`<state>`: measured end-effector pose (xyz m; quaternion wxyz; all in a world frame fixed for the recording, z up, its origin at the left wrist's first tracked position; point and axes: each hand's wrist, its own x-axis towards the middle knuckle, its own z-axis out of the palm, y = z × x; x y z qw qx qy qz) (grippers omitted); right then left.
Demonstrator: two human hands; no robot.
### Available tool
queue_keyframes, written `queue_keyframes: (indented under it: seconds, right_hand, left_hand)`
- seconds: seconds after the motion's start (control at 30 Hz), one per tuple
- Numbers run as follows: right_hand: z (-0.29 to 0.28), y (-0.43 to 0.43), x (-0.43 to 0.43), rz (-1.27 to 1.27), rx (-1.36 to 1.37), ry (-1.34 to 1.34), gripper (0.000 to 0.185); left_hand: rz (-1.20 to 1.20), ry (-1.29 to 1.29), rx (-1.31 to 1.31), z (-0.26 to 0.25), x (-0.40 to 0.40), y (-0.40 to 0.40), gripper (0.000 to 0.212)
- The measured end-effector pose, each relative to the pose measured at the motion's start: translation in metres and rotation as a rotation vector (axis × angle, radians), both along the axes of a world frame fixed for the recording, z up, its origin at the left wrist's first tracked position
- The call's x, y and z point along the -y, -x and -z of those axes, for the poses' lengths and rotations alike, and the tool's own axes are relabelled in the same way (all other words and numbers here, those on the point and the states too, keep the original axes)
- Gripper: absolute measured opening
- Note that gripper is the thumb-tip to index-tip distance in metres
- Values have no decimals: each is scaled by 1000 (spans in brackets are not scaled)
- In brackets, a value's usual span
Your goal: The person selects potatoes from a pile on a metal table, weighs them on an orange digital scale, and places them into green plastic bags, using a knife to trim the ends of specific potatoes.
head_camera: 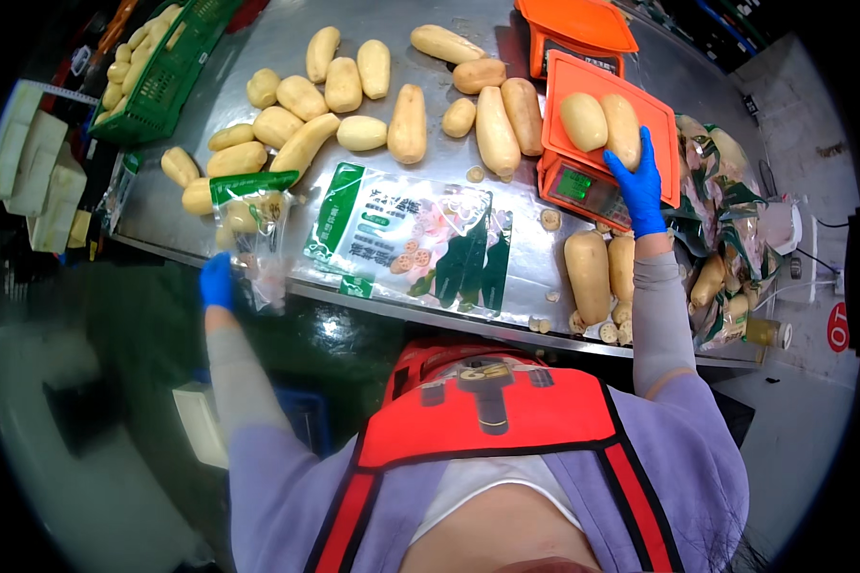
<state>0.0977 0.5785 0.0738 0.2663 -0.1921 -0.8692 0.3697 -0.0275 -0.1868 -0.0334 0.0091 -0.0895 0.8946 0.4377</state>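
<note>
My left hand (217, 283), in a blue glove, is at the left, beyond the table's front edge. Its fingers close at the side of a clear plastic bag (261, 247) with a green band; the exact grip is partly hidden. Pale lotus root segments show through this bag. My right hand (639, 190), also blue-gloved, has thumb and fingers around the near end of a lotus root segment (620, 122). That segment rests on the orange pan of a digital scale (648, 107) beside a rounder lotus root segment (583, 122). The scale's display is lit green.
Flat printed plastic bags (408, 240) lie on the metal table (222, 79) before me. Several loose lotus roots (407, 125) spread behind them. A green crate (143, 107) stands far left, a second orange scale (580, 25) at the back, and filled bags (724, 186) at right.
</note>
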Motion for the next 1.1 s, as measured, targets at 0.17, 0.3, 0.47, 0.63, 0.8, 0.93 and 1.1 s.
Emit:
queue_keyframes:
  seconds: [0.17,0.3,0.47,0.63,0.8,0.93,1.1]
  right_hand:
    - [12,-12,-22,127,-178,335,68]
    - [-19,-48,12,5,-341,1105,56]
    - [-28,-77,72,-265,-418,1991,58]
    - [-29,-81,118,-346,-212,2171,66]
    - [-9,-82,128,-402,-52,2139,64]
    - [-12,-79,148,-566,158,1718,63]
    - [12,-73,176,-452,295,2151,56]
  left_hand:
    - [-193,-177,-419,-83,-131,-45,16]
    - [370,-412,-76,-52,-301,-124,16]
    - [476,93,-83,-26,-392,-144,29]
    - [496,189,-14,-12,-391,-130,18]
    - [512,-51,28,-2,-372,-117,16]
    - [493,-238,75,-10,-369,-117,16]
    - [464,-197,33,-24,-371,-115,13]
